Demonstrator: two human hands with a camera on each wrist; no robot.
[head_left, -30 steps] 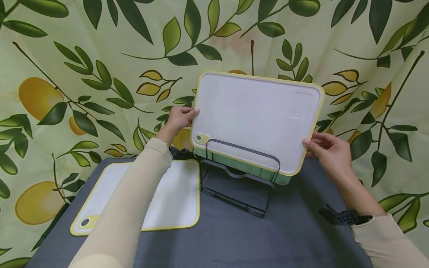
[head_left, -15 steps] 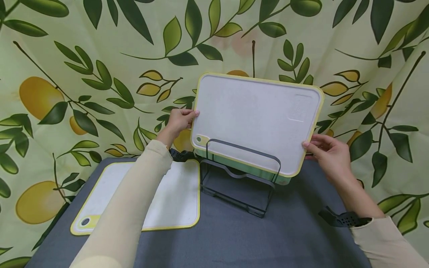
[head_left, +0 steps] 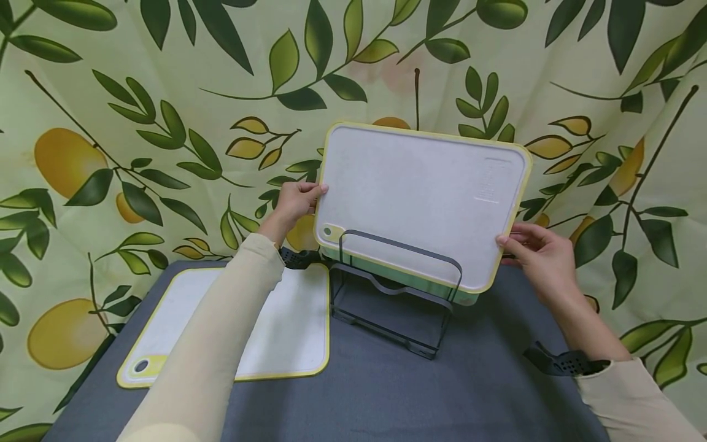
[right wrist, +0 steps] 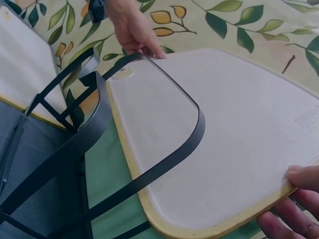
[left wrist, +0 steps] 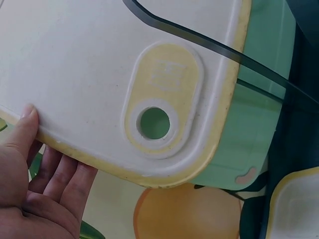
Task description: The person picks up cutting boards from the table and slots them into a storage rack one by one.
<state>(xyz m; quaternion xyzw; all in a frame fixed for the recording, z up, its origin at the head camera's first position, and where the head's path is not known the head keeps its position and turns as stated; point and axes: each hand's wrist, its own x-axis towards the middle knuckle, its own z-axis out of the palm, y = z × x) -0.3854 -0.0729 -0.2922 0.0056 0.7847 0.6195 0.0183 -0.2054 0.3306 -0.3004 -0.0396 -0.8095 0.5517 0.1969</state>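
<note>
White board (head_left: 420,196), yellow rim, held at both ends. Left hand (head_left: 294,202): grip clamped on its left edge, thumb on front face, fingers behind. Right hand (head_left: 544,258): grip clamped on right edge near the lower corner, same thumb-front hold. Board is tilted, lower edge behind the tall loop of the dark rack (head_left: 393,290), green piece (left wrist: 259,129) just behind it; can't tell if it's seated. Second board (head_left: 287,325) lies flat on grey worktop (head_left: 386,393), left of the rack
</note>
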